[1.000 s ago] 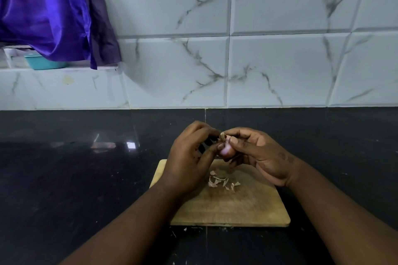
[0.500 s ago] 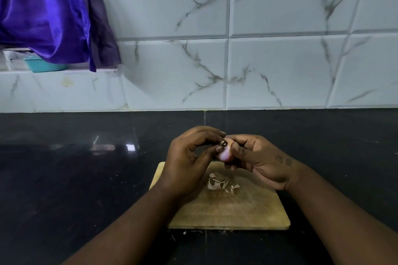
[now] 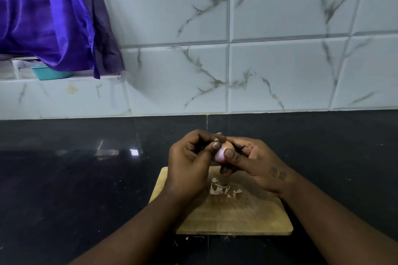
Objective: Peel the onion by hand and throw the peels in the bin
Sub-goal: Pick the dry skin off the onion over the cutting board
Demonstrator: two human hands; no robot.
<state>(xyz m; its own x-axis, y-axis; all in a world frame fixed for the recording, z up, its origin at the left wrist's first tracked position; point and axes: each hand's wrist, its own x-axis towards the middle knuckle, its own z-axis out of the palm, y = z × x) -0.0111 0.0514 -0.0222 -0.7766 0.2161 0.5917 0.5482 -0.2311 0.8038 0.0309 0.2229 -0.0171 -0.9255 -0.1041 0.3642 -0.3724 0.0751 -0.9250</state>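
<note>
A small pink-purple onion (image 3: pixel 224 151) is held above the far end of a wooden cutting board (image 3: pixel 237 217). My right hand (image 3: pixel 256 165) wraps around it from the right, thumb on its front. My left hand (image 3: pixel 189 165) pinches at the onion's top with thumb and fingertips, where a dry tip of skin sticks up. A small pile of papery peels (image 3: pixel 221 188) lies on the board below the hands. No bin is in view.
The board lies on a dark glossy countertop (image 3: pixel 86 189) against a white marble-tiled wall. A few peel scraps (image 3: pixel 193 237) lie on the counter by the board's near edge. At upper left a purple cloth (image 3: pixel 49 17) hangs over a ledge holding a teal container (image 3: pixel 50 73).
Both hands have shifted slightly while working the onion, which now shows more of its pink surface between the thumbs. The peel pile on the board is unchanged.
</note>
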